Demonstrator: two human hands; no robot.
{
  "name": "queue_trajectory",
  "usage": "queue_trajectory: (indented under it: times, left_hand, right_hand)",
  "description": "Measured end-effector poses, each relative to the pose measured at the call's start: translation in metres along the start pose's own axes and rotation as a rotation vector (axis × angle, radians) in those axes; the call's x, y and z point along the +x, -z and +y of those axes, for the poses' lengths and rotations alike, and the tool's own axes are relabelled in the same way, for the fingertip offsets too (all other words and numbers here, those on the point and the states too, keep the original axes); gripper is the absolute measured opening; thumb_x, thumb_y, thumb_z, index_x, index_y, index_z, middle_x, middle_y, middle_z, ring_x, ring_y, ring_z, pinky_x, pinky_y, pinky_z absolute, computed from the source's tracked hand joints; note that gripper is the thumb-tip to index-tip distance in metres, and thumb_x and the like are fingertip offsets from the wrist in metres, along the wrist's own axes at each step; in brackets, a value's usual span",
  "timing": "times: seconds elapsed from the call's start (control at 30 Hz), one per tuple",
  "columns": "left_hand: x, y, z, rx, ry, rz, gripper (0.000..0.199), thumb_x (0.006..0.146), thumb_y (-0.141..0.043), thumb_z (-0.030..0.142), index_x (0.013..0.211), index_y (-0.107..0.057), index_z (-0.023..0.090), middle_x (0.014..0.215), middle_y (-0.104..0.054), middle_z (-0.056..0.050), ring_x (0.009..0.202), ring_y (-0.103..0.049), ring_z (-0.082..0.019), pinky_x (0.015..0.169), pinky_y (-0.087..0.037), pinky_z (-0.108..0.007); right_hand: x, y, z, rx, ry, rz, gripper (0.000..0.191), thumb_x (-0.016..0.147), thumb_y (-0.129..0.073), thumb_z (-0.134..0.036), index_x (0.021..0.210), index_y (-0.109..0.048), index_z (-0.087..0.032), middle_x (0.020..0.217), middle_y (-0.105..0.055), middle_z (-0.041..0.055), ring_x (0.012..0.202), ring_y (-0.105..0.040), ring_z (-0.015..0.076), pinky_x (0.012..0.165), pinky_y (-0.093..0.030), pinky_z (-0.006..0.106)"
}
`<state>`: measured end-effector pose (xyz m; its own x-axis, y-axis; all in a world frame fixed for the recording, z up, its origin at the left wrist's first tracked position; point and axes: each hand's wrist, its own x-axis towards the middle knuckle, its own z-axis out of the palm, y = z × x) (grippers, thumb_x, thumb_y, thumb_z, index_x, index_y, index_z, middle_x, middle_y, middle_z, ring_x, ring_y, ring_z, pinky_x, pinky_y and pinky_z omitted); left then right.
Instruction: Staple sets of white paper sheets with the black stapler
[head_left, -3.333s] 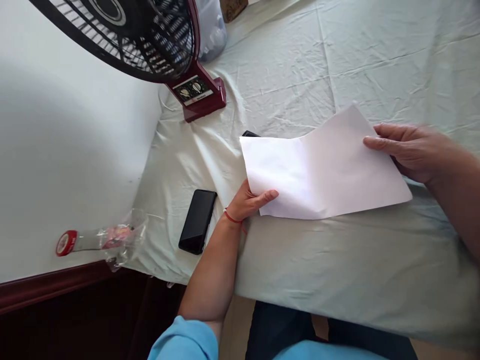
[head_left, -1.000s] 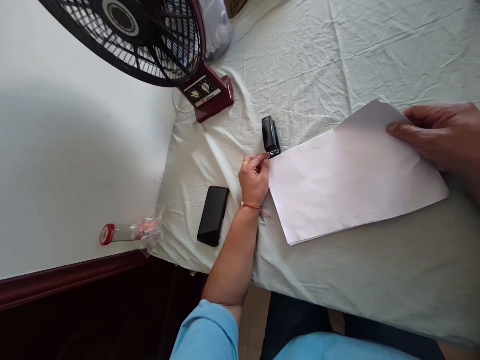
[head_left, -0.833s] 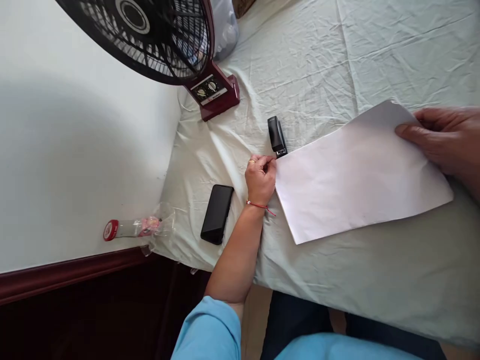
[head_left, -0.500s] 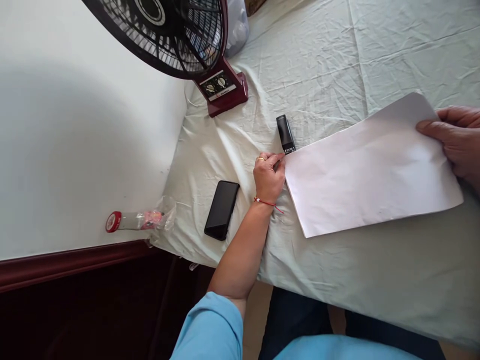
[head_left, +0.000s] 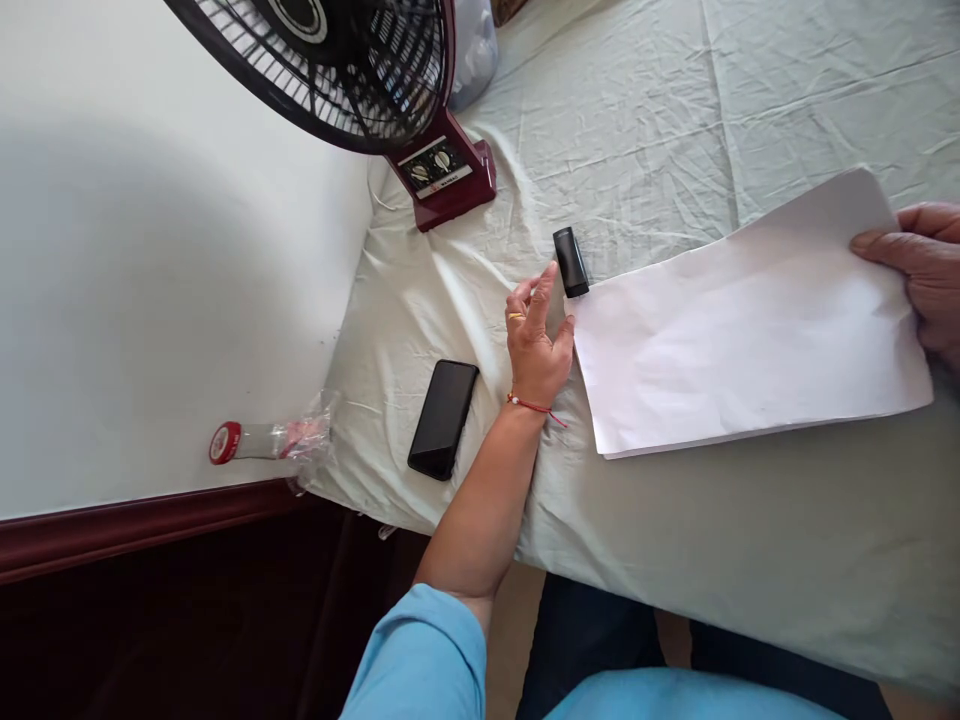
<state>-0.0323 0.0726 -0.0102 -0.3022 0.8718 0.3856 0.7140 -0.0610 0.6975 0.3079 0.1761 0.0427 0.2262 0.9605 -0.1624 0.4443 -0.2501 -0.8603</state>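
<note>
A stack of white paper sheets (head_left: 742, 330) lies on the cloth-covered table, its right end lifted. My right hand (head_left: 926, 265) pinches that right end, thumb on top and the other fingers partly hidden behind the paper. A black stapler (head_left: 571, 262) is at the upper left corner of the stack, and its head meets that corner. My left hand (head_left: 538, 335) is just left of the corner with fingers apart and holds nothing. Its index finger reaches up beside the stapler, and its thumb is at the paper's left edge.
A black phone (head_left: 443, 419) lies left of my left forearm. A fan with a maroon base (head_left: 455, 185) stands at the back left, a plastic container (head_left: 474, 55) behind it. A bottle with a red cap (head_left: 225, 442) lies at the table's left corner.
My left fingers have spread and let go at the stapler's head. The paper has shifted slightly up, its left end now against the stapler. My right hand has moved a little to the right.
</note>
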Motion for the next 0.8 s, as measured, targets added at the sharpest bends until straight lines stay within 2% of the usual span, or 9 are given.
queue_trajectory:
  times: [0.07,0.13,0.2,0.3,0.43,0.53,0.63,0.7,0.8]
  left_hand:
    - [0.001,0.002,0.000,0.025,-0.073,-0.021,0.056,0.098,-0.063,0.015,0.150,-0.066,0.036,0.171,-0.053,-0.004,0.163,-0.044,-0.029,0.133,-0.040,-0.051]
    - [0.002,0.003,0.000,0.031,-0.126,-0.066,0.057,0.098,-0.055,0.010,0.146,-0.070,0.035,0.169,-0.057,-0.002,0.168,-0.037,-0.027,0.138,-0.033,-0.054]
    - [0.002,0.003,0.000,0.042,-0.143,-0.107,0.063,0.095,-0.050,0.003,0.144,-0.072,0.035,0.162,-0.065,-0.001,0.168,-0.040,-0.026,0.140,-0.029,-0.059]
    - [-0.001,0.001,0.004,0.114,-0.098,-0.127,0.072,0.089,-0.046,-0.004,0.141,-0.074,0.036,0.156,-0.071,0.000,0.162,-0.050,-0.027,0.138,-0.021,-0.069]
    - [-0.004,-0.003,0.013,0.185,-0.043,-0.120,0.069,0.087,-0.050,-0.005,0.135,-0.077,0.038,0.153,-0.072,-0.001,0.148,-0.063,-0.029,0.137,-0.012,-0.077]
    - [-0.004,-0.004,0.013,0.136,-0.042,-0.114,0.064,0.090,-0.053,-0.001,0.135,-0.078,0.036,0.154,-0.072,-0.003,0.144,-0.066,-0.028,0.137,-0.025,-0.070]
    - [-0.001,-0.003,0.006,0.007,-0.101,-0.126,0.056,0.095,-0.055,0.007,0.142,-0.074,0.032,0.160,-0.067,-0.005,0.150,-0.060,-0.025,0.133,-0.042,-0.053]
    - [0.002,-0.003,0.001,-0.067,-0.124,-0.136,0.049,0.101,-0.054,0.016,0.145,-0.070,0.031,0.164,-0.064,-0.006,0.153,-0.058,-0.023,0.129,-0.048,-0.046]
    - [0.004,-0.005,-0.003,-0.109,-0.127,-0.124,0.040,0.107,-0.053,0.030,0.144,-0.070,0.030,0.162,-0.064,-0.009,0.151,-0.060,-0.023,0.123,-0.052,-0.043]
  right_hand:
    - [0.001,0.000,0.002,-0.011,0.011,0.007,0.044,0.080,-0.085,-0.046,0.119,-0.086,-0.023,0.078,-0.068,0.0075,0.055,-0.046,0.0103,0.050,-0.037,0.031]
    - [0.002,0.001,0.004,-0.014,0.013,0.003,0.045,0.080,-0.086,-0.048,0.118,-0.086,-0.024,0.076,-0.067,0.0073,0.054,-0.045,0.0099,0.050,-0.036,0.032]
    - [0.003,0.002,0.005,-0.018,0.013,-0.004,0.045,0.080,-0.086,-0.050,0.117,-0.086,-0.024,0.074,-0.065,0.0065,0.053,-0.044,0.0099,0.049,-0.034,0.031]
    - [0.003,0.002,0.006,-0.021,0.009,-0.008,0.046,0.081,-0.086,-0.051,0.119,-0.086,-0.025,0.076,-0.065,0.0064,0.054,-0.044,0.0100,0.049,-0.031,0.031]
    - [0.001,0.001,0.002,0.007,-0.009,-0.018,0.039,0.083,-0.085,-0.043,0.118,-0.085,-0.025,0.086,-0.070,0.0080,0.059,-0.048,0.0108,0.054,-0.038,0.034]
    - [-0.001,0.001,-0.002,-0.021,-0.030,-0.018,0.038,0.083,-0.084,-0.042,0.116,-0.085,-0.025,0.085,-0.069,0.0063,0.058,-0.046,0.0099,0.053,-0.039,0.033]
    - [0.002,0.001,-0.001,-0.087,-0.019,-0.047,0.039,0.083,-0.083,-0.043,0.118,-0.085,-0.025,0.079,-0.065,0.0036,0.055,-0.044,0.0091,0.050,-0.035,0.030]
    - [0.008,0.000,0.004,-0.103,0.004,-0.099,0.038,0.086,-0.080,-0.042,0.119,-0.084,-0.024,0.074,-0.061,0.0017,0.052,-0.042,0.0082,0.048,-0.033,0.027]
    - [0.015,-0.002,0.010,-0.105,0.093,-0.183,0.033,0.089,-0.074,-0.039,0.115,-0.082,-0.019,0.072,-0.062,0.0011,0.050,-0.045,0.0085,0.046,-0.035,0.025]
